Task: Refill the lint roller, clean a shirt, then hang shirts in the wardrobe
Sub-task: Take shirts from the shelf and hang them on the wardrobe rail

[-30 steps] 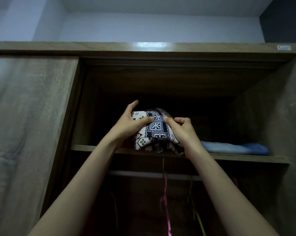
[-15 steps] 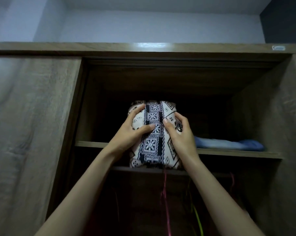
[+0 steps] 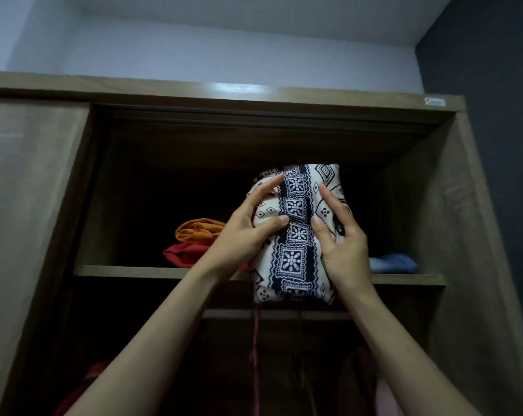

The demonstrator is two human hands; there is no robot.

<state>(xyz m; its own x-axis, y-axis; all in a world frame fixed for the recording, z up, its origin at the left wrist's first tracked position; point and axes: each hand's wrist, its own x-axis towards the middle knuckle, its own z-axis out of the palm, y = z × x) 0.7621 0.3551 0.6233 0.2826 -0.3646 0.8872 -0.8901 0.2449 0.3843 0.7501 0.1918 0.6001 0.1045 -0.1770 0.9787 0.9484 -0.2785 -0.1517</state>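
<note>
The shirt (image 3: 296, 235), a folded cream bundle with a dark band of white flower squares down its middle, is held upright in front of the open wardrobe (image 3: 464, 235), its lower part overlapping the front edge of the upper shelf (image 3: 128, 271). The left hand (image 3: 242, 235) grips it from nine o'clock, thumb pressed across the front and forefinger lying up along the top corner. The right hand (image 3: 341, 247) holds it from three o'clock, thumb on the front and fingers wrapped round the side. On the shelf at nine o'clock of the shirt an orange folded cloth (image 3: 198, 231) lies on top of a red one (image 3: 185, 255); at four o'clock, near the right wall, lies a blue folded cloth (image 3: 393, 262). At six o'clock, below the shelf, a hanging rail (image 3: 224, 314) crosses the dark compartment, with a pink hanger (image 3: 255, 340) dangling from it.
</note>
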